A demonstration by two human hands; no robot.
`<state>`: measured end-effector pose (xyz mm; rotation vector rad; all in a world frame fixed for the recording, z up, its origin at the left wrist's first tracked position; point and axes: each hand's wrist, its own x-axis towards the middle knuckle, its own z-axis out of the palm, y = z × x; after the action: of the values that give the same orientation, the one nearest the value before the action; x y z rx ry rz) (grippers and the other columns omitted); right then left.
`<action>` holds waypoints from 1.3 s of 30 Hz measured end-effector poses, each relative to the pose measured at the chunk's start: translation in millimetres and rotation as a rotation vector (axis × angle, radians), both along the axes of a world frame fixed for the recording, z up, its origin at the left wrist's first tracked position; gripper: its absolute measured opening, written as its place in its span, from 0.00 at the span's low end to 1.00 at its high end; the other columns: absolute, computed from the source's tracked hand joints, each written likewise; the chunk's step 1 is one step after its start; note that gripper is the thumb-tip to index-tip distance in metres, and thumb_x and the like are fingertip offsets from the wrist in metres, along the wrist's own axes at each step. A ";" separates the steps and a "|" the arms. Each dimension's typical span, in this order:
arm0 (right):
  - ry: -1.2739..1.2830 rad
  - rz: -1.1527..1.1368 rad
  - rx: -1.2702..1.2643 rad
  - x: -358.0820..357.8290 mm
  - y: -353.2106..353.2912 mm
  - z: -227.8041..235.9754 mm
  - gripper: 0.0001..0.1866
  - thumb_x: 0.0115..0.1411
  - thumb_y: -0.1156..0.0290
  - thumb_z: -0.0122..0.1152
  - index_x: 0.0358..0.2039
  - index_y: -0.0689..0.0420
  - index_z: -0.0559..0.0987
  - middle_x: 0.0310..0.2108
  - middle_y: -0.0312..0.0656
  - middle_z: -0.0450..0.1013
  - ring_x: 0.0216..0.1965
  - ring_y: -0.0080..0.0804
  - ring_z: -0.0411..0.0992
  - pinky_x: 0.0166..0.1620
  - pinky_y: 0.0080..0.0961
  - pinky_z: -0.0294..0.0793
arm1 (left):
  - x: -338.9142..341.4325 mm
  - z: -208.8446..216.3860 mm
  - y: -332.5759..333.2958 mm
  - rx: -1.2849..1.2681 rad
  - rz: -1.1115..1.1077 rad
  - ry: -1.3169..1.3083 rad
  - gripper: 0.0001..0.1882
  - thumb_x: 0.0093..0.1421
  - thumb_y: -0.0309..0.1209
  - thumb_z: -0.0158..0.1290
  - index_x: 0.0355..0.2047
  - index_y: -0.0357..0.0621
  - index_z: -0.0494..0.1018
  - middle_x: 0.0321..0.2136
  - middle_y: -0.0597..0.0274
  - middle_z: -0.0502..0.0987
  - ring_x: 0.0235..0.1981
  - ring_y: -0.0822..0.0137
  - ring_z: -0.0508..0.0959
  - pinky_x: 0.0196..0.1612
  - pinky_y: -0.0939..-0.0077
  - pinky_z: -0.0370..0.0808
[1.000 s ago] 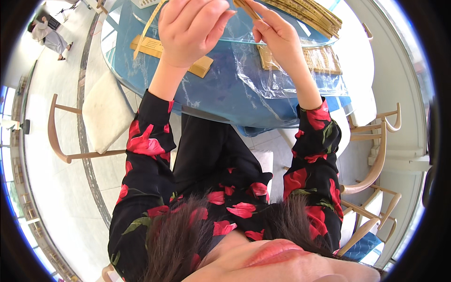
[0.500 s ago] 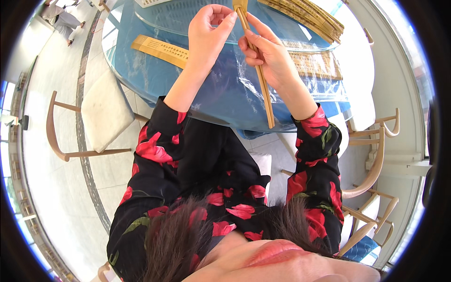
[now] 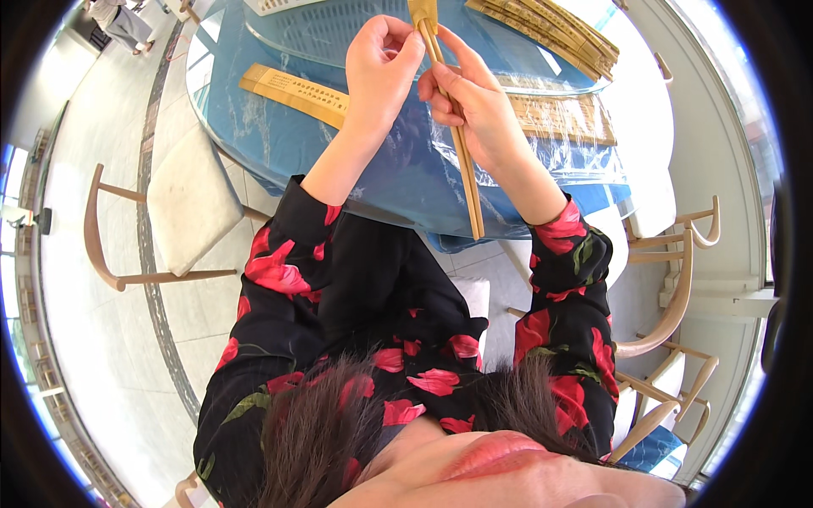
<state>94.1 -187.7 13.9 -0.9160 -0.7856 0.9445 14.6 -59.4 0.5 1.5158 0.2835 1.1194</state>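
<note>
A pair of wooden chopsticks (image 3: 468,182) slants over the near edge of the table, its lower ends toward me. My right hand (image 3: 476,106) is closed around its upper part, fingers curled over the sticks. My left hand (image 3: 373,80) is closed too, with thumb and forefinger pinching at the upper end of the pair. Just above those fingertips is a brown paper piece (image 3: 423,10), cut off by the top of the picture; the chopsticks' upper ends meet it. A printed brown paper chopstick sleeve (image 3: 296,93) lies flat beside my left wrist.
Plastic film covers the round blue table (image 3: 254,140), which has a raised glass turntable. More brown sleeves (image 3: 550,34) are piled at the far right, others (image 3: 567,118) beyond my right wrist. A white basket (image 3: 275,5) stands far left. Chairs (image 3: 190,203) flank me; a person (image 3: 127,27) stands far off.
Both hands and the chopsticks have shifted slightly toward me and to the left. More of the brown paper piece shows at the top. Both hands keep their grip.
</note>
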 end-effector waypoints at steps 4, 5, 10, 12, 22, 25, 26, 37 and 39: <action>-0.003 0.015 0.027 1.3 -0.2 4.4 0.31 0.74 0.76 0.47 0.75 0.57 0.54 0.34 0.42 0.72 0.26 0.18 0.60 0.27 0.16 0.60 | -8.7 -1.3 -6.4 0.125 0.012 0.120 0.02 0.68 0.25 0.53 0.37 0.39 0.73 0.32 0.66 0.77 0.36 0.77 0.76 0.47 0.78 0.73; -0.001 0.011 0.031 2.1 -0.1 4.3 0.31 0.74 0.75 0.47 0.75 0.57 0.54 0.34 0.42 0.72 0.26 0.18 0.61 0.27 0.16 0.60 | -10.8 -3.9 -8.1 0.135 -0.016 0.119 0.02 0.68 0.25 0.53 0.38 0.39 0.73 0.33 0.66 0.77 0.36 0.77 0.75 0.47 0.78 0.73; -0.004 0.022 0.042 5.7 -2.8 6.3 0.25 0.75 0.72 0.48 0.69 0.63 0.61 0.34 0.42 0.73 0.26 0.17 0.61 0.27 0.15 0.59 | -18.6 -7.3 1.1 0.058 -0.289 0.011 0.06 0.66 0.27 0.57 0.41 0.41 0.73 0.39 0.68 0.77 0.36 0.74 0.76 0.41 0.76 0.74; 0.018 0.039 0.002 11.9 0.6 2.3 0.18 0.76 0.69 0.47 0.62 0.61 0.66 0.34 0.40 0.72 0.26 0.15 0.58 0.26 0.13 0.56 | -16.8 -8.6 7.4 -0.068 -0.292 -0.033 0.17 0.73 0.41 0.52 0.51 0.41 0.72 0.46 0.64 0.77 0.45 0.70 0.76 0.49 0.73 0.74; 0.168 0.436 -0.051 10.3 3.9 -7.6 0.18 0.78 0.60 0.48 0.55 0.63 0.73 0.33 0.40 0.74 0.25 0.18 0.61 0.27 0.15 0.60 | -16.6 15.1 9.3 -0.331 -0.650 -0.243 0.17 0.78 0.46 0.38 0.43 0.47 0.68 0.23 0.74 0.64 0.29 0.72 0.72 0.61 0.56 0.74; 0.040 0.489 -0.174 4.9 3.2 -4.7 0.27 0.78 0.52 0.43 0.59 0.64 0.73 0.31 0.37 0.72 0.27 0.19 0.63 0.28 0.17 0.62 | -30.4 16.8 56.2 -0.443 -0.563 -0.373 0.12 0.78 0.36 0.40 0.35 0.48 0.65 0.20 0.76 0.54 0.22 0.75 0.59 0.58 0.61 0.75; -0.023 0.484 -0.213 5.9 1.5 -6.4 0.26 0.78 0.52 0.44 0.59 0.64 0.74 0.30 0.36 0.72 0.27 0.19 0.64 0.29 0.17 0.62 | -36.8 20.3 73.0 -0.450 -0.528 -0.422 0.13 0.78 0.35 0.40 0.34 0.47 0.66 0.20 0.75 0.54 0.22 0.75 0.58 0.57 0.61 0.74; -0.151 0.408 -0.253 8.9 2.3 -14.3 0.16 0.77 0.59 0.49 0.38 0.60 0.72 0.21 0.23 0.55 0.20 0.11 0.49 0.23 0.15 0.45 | -72.7 17.0 113.9 -0.507 -0.380 -0.596 0.18 0.80 0.40 0.35 0.32 0.46 0.65 0.19 0.72 0.55 0.21 0.72 0.57 0.53 0.60 0.72; -0.149 0.402 -0.245 9.9 2.0 -14.3 0.16 0.77 0.59 0.49 0.37 0.60 0.72 0.21 0.23 0.55 0.20 0.10 0.49 0.23 0.15 0.45 | -63.3 9.5 96.3 -0.492 -0.413 -0.582 0.17 0.79 0.40 0.37 0.33 0.47 0.66 0.20 0.73 0.55 0.22 0.73 0.58 0.53 0.60 0.72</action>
<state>103.9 -185.7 -0.4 -1.0711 -1.0202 1.3576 -48.8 36.9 10.0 0.7255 -0.1480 1.0096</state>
